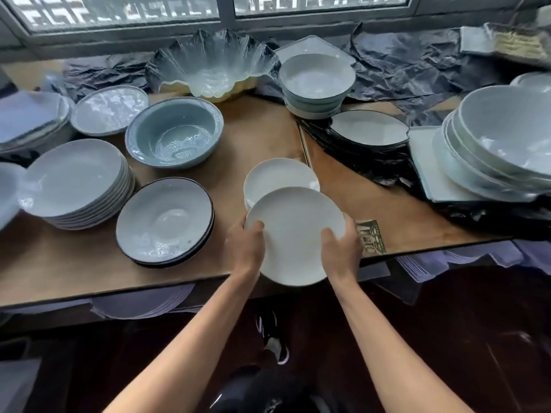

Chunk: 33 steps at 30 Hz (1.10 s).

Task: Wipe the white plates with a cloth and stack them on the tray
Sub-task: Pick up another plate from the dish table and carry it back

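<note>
Two hands hold one white plate (293, 234) over the near edge of the wooden table (259, 129). Reading left to right: at the far left edge a stack of squarish plates (28, 117) sits behind a tall stack of pale round plates (74, 180). Behind these lies a patterned plate (108, 110), and just right of it a deep blue-grey bowl (174, 132). In front of that bowl stand black-rimmed bowls (165, 222), nested, just left of your left hand (246, 248). A clear wavy-edged glass dish (210, 67) stands at the back by the window. Your left hand grips the plate's left rim, thumb on top and fingers curled beneath. The held plate overlaps the near side of a short stack of white plates (278, 174) resting on the table directly behind it. Your right hand (343, 248) grips the right rim the same way, thumb on the upper face. Just beside that hand lies a small green-printed slip (371, 236). Farther back, stacked grey-white bowls (316, 81) stand on black plastic sheeting (411, 64); leaf-shaped dark-edged plates (368, 129) lie to their right. At the far right, large pale bowls (504, 138) are piled high on a square plate.
</note>
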{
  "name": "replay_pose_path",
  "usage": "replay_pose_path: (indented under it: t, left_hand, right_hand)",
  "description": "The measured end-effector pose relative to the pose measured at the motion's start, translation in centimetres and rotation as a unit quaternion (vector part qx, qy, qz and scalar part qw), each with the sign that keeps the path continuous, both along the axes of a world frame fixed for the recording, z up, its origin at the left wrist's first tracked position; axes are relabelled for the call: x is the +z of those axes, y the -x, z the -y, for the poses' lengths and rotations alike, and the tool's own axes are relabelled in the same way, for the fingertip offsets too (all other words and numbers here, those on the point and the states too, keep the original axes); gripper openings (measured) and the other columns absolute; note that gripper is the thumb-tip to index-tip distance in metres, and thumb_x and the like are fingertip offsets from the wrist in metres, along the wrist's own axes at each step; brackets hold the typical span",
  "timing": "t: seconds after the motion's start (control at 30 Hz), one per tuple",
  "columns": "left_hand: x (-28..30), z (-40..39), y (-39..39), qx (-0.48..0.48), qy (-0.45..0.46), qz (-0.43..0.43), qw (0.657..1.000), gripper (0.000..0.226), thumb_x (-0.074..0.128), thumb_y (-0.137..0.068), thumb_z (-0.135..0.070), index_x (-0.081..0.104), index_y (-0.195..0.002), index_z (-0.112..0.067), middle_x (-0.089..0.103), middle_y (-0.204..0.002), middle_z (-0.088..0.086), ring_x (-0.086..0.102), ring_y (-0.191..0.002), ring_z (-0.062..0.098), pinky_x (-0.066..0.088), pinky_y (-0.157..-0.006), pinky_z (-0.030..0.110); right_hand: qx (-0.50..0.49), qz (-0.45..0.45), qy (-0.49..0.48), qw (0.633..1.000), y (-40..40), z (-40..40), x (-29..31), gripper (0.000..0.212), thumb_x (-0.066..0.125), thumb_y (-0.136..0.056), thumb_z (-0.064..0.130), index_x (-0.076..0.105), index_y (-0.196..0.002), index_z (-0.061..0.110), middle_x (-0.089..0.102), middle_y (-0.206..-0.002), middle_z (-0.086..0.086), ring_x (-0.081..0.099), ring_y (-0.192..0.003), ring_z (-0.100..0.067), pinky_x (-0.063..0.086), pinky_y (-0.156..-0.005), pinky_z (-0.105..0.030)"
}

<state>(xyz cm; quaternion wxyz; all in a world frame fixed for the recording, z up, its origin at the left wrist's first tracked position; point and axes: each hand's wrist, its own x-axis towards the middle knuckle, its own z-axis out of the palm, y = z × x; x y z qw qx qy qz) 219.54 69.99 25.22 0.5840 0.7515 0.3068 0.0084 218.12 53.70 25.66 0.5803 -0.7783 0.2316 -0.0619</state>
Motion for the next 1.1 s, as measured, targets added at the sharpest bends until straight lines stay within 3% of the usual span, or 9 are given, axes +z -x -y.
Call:
replay_pose_path:
  t: [0.07,0.2,0.3,0.37,0.47,0.6,0.73,0.93,1.1]
  left_hand:
    - [-0.4,-0.4,-2.6,-0.003,0.010,-0.009,1.000,0.040,0.050,-0.070,-0.040,0.071,-0.104,-0.038,0.070,-0.077,-0.017,0.065,-0.077,0.008,0.048,-0.062,0.033]
    - [-0.7,-1.1,-7.4,0.001,0.043,-0.005,0.999,0.037,0.051,-0.076,-0.032,0.070,-0.108,-0.034,0.070,-0.084,-0.024,0.065,-0.074,-0.001,0.043,-0.053,0.022]
    - [-1.2,-1.7,-10.2,0.004,0.051,-0.003,0.999,0.031,0.051,-0.080,-0.025,0.071,-0.104,-0.028,0.072,-0.086,-0.010,0.066,-0.083,0.012,0.044,-0.058,0.028]
    - [-1.6,-2.0,-11.7,0.005,0.054,-0.009,0.998,0.029,0.052,-0.082,-0.022,0.071,-0.102,-0.029,0.071,-0.090,-0.009,0.065,-0.084,0.012,0.045,-0.062,0.031]
    - [-2.5,-2.2,-13.5,0.009,0.037,-0.021,0.999,0.032,0.053,-0.082,-0.022,0.070,-0.110,-0.029,0.071,-0.097,-0.007,0.064,-0.090,0.014,0.047,-0.069,0.033]
    - [-3.7,-2.0,-15.6,0.014,0.020,-0.036,0.999,0.036,0.055,-0.084,-0.022,0.067,-0.118,-0.026,0.070,-0.106,-0.004,0.064,-0.098,0.019,0.050,-0.076,0.036]
    - [-4.1,-1.5,-16.2,0.026,0.003,-0.036,0.999,0.038,0.054,-0.081,-0.024,0.067,-0.117,-0.028,0.069,-0.108,-0.004,0.063,-0.099,0.019,0.053,-0.088,0.043]
    - [-5.0,-1.0,-16.6,0.056,0.007,-0.032,0.998,0.036,0.053,-0.078,-0.026,0.070,-0.109,-0.034,0.071,-0.096,-0.013,0.064,-0.090,0.007,0.047,-0.069,0.029]
    - [-5.5,-0.9,-16.6,0.061,-0.007,-0.025,0.998,0.037,0.054,-0.078,-0.026,0.070,-0.110,-0.032,0.071,-0.096,-0.014,0.064,-0.089,0.005,0.045,-0.067,0.026]
  right_hand:
    - [0.003,-0.010,0.017,1.000,-2.9,-0.4,-0.2,0.041,0.055,-0.083,0.018,0.059,-0.123,0.030,0.066,-0.100,0.016,0.060,-0.087,0.004,0.044,-0.058,-0.015]
    - [0.006,-0.018,0.042,0.999,-7.9,-1.4,-0.7,0.043,0.056,-0.084,0.019,0.058,-0.126,0.029,0.067,-0.103,0.013,0.060,-0.089,0.002,0.042,-0.056,-0.010]
    - [0.003,-0.026,0.036,0.999,-10.9,-2.1,-1.4,0.048,0.056,-0.085,0.018,0.056,-0.132,0.027,0.067,-0.107,0.008,0.062,-0.093,-0.009,0.048,-0.064,-0.022]
    - [0.002,-0.040,0.032,0.999,-12.3,-2.3,-1.9,0.049,0.055,-0.086,0.019,0.054,-0.134,0.025,0.067,-0.108,0.007,0.062,-0.092,-0.009,0.050,-0.064,-0.026]
    - [0.009,-0.059,0.026,0.998,-14.1,-2.5,-2.8,0.050,0.055,-0.086,0.021,0.052,-0.136,0.026,0.066,-0.107,0.008,0.061,-0.092,-0.004,0.052,-0.064,-0.026]
    - [0.018,-0.064,0.023,0.998,-16.3,-2.4,-4.0,0.050,0.055,-0.086,0.022,0.051,-0.136,0.027,0.064,-0.103,0.013,0.061,-0.090,-0.003,0.046,-0.059,-0.015]
    - [0.036,-0.077,0.020,0.996,-17.6,-2.1,-4.9,0.052,0.054,-0.084,0.026,0.051,-0.136,0.028,0.061,-0.102,0.017,0.060,-0.091,-0.004,0.046,-0.062,-0.019]
    - [0.047,-0.099,0.008,0.994,-18.4,-1.6,-5.6,0.049,0.055,-0.087,0.020,0.051,-0.134,0.033,0.064,-0.111,0.013,0.061,-0.100,-0.012,0.055,-0.075,-0.032]
    - [0.050,-0.093,0.008,0.994,-18.3,-1.5,-5.8,0.049,0.056,-0.088,0.021,0.049,-0.135,0.034,0.064,-0.114,0.010,0.061,-0.101,-0.012,0.054,-0.074,-0.030]
